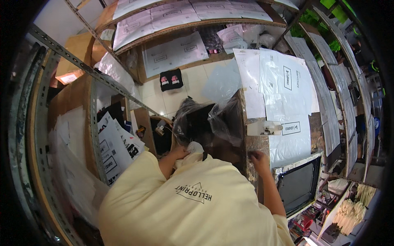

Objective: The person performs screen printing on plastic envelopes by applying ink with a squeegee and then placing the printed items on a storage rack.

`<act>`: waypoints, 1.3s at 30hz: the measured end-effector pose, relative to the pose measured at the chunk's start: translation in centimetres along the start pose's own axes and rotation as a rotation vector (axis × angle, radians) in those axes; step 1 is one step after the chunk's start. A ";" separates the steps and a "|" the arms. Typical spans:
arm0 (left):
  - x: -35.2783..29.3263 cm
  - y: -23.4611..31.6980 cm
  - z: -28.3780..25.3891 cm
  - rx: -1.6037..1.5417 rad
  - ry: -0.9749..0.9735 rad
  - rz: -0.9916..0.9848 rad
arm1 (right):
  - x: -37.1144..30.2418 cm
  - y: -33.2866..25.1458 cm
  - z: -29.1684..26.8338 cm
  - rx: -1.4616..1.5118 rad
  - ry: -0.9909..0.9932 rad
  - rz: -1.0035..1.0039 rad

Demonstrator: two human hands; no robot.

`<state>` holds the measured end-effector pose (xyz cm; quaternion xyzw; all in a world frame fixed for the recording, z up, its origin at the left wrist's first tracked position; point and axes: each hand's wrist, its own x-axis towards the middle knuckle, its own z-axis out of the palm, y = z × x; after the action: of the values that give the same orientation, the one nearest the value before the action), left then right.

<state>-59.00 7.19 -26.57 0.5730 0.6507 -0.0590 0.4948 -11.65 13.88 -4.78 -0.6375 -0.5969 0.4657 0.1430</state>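
Observation:
My left hand (179, 153) is near my body, its fingers drawn together beside a small whitish rounded thing (195, 147) whose kind I cannot make out. On the wooden table's edge (251, 168) rests my right hand (259, 159), fingers curled; anything under them is hidden. Ahead of me, between the hands, stands a dark pile in clear plastic (199, 119). A folded black garment with two pink-and-white prints (171, 80) lies on the tiled floor beyond it.
White printed plastic sheets (283, 82) and a small translucent tray (262, 128) lie on the table at right. A framed screen (298, 186) leans near it. Metal shelving (94, 74) with cardboard boxes (74, 51) hems me in at left; a covered shelf (193, 18) spans the far side.

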 end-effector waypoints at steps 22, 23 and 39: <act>6.6 12.0 -4.5 0.122 -0.147 0.153 | -14.0 5.6 5.6 -0.255 0.416 0.145; 6.2 11.6 -4.2 0.099 -0.162 0.153 | -13.4 5.5 5.4 -0.208 0.417 0.125; -3.1 -2.7 -8.0 -0.122 0.070 -0.194 | -7.8 7.6 4.8 -0.183 0.185 0.275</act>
<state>-66.17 9.32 -21.70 0.4779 0.7225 -0.0468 0.4975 -9.43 3.21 -9.61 -0.7636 -0.5282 0.3640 0.0735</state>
